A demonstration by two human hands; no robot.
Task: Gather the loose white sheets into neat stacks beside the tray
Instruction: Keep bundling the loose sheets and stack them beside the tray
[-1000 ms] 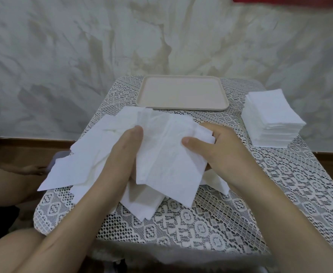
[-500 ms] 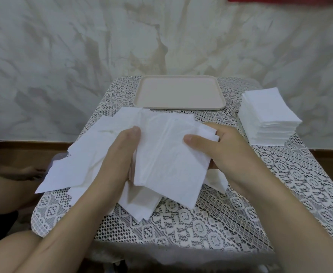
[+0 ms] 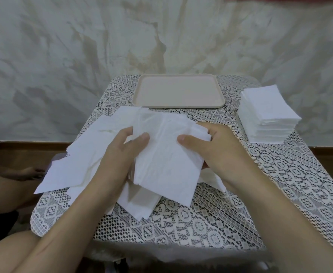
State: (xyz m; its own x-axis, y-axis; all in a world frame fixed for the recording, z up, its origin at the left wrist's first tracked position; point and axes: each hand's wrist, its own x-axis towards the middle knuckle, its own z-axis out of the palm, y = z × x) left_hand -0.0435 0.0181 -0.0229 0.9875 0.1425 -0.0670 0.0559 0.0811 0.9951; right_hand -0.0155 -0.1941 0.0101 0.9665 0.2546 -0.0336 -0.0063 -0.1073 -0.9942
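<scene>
Both hands hold a bundle of white sheets (image 3: 165, 154) over the middle of the lace-covered table. My left hand (image 3: 120, 154) grips its left edge, thumb on top. My right hand (image 3: 211, 152) grips the right edge, thumb on top and fingers hidden under the paper. More loose white sheets (image 3: 78, 160) lie spread to the left, some overhanging the table's left edge, and a few lie under the bundle. A beige tray (image 3: 179, 91) lies at the far middle, holding nothing. A neat stack of white sheets (image 3: 268, 115) stands to the right of the tray.
The small table (image 3: 280, 194) has a white lace cloth and ends close to the front and both sides. A marbled wall rises right behind it. Another person's foot (image 3: 29, 173) shows on the floor at the left.
My left hand has shifted on the bundle: its thumb now lies further across the top sheet. The sheets between my hands look slightly more gathered. The stack and the tray are unchanged.
</scene>
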